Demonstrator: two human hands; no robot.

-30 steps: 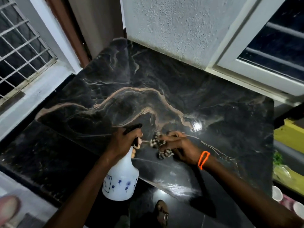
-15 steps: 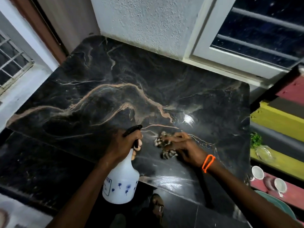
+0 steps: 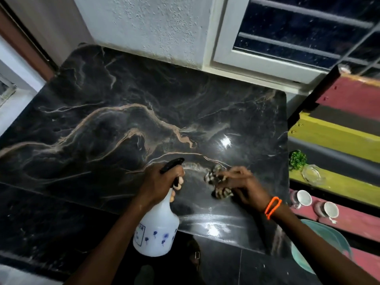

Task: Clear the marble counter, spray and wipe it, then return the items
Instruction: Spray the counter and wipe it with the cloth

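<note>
The black marble counter [image 3: 127, 112] with tan veins fills the middle of the view. My left hand [image 3: 159, 182] grips the neck of a white spray bottle [image 3: 156, 231] with a black trigger head, held over the counter's front edge. My right hand [image 3: 240, 185], with an orange band at the wrist, holds a crumpled black-and-white patterned cloth [image 3: 216, 182] pressed on the marble near the front right. A wet sheen shows on the marble around the cloth.
Right of the counter stands a striped red and yellow bench [image 3: 337, 136] carrying two white cups [image 3: 304, 197], a glass dish [image 3: 312, 174] and a small green plant [image 3: 298, 159]. A teal basin [image 3: 324, 245] sits below. A white window frame [image 3: 246, 56] and rough wall back the counter.
The view has swung to the right, bringing the bench and cups into sight. My right hand has shifted the cloth slightly right on the marble; my left hand keeps its grip on the bottle.
</note>
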